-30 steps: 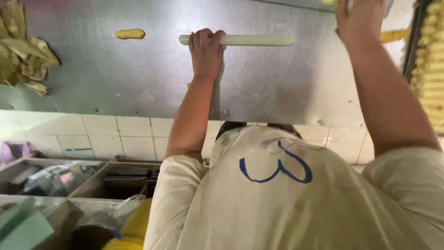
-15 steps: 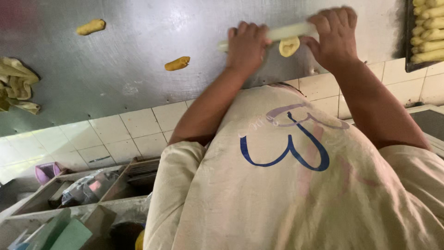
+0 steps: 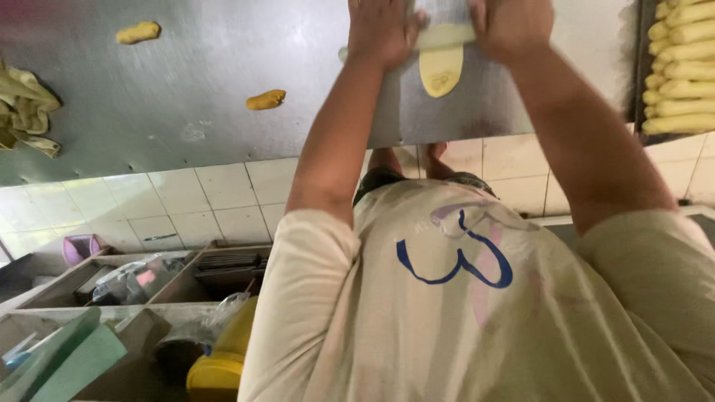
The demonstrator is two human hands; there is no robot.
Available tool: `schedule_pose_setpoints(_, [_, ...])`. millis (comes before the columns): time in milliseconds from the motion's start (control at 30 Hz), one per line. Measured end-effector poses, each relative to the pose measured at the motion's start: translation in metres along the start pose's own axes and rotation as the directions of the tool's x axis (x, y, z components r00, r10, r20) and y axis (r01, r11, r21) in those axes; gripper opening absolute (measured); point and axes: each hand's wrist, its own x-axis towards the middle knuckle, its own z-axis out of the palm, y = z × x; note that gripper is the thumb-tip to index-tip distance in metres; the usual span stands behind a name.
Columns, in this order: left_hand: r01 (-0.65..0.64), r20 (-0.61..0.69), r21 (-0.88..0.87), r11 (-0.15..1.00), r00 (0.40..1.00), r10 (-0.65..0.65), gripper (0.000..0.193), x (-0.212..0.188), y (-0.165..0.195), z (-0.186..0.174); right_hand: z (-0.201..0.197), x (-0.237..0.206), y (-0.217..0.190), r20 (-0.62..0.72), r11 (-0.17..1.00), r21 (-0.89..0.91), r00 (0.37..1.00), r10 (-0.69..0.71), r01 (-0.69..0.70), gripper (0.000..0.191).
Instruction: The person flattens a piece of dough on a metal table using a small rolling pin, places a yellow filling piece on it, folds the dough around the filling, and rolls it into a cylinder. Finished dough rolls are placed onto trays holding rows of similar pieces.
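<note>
Both my hands press on a pale rolling pin (image 3: 447,35) at the top of the view. My left hand (image 3: 383,30) grips its left end and my right hand (image 3: 514,26) covers its right end. A flattened oval of yellow dough (image 3: 441,71) sticks out from under the pin toward me, lying on the steel table (image 3: 186,134). Two small unrolled lumps of dough (image 3: 266,99) (image 3: 138,32) rest on the table to the left of my hands. My own pale shirt with a blue mark fills the lower part of the view.
A dark tray (image 3: 642,89) of several rolled dough sticks sits at the right edge. A crumpled yellowish cloth (image 3: 26,112) lies at the far left of the table. Below the table edge are a tiled floor, wooden crates (image 3: 112,275), a yellow container (image 3: 220,365) and a purple item (image 3: 78,248).
A second ago only my left hand held the pin. My right hand came down onto it, and the dough piece under the pin has been rolled out into a longer flat oval.
</note>
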Motion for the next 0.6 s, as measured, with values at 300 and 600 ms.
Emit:
schedule_pose_setpoints(300, [-0.208,-0.339,0.087,0.974,0.913,0.225,0.066,-0.138,0.025,0.146,0.031,-0.178,-0.025,-0.326,0.97,-0.107,0.914,-0.243,0.22,0.031])
schedule_pose_setpoints(600, [-0.28,-0.776,0.054,0.958,0.592,0.217,0.053,-0.167,-0.021,0.147,0.004,-0.14,-0.013,-0.312,0.94,-0.149,0.887,-0.34,0.308,0.04])
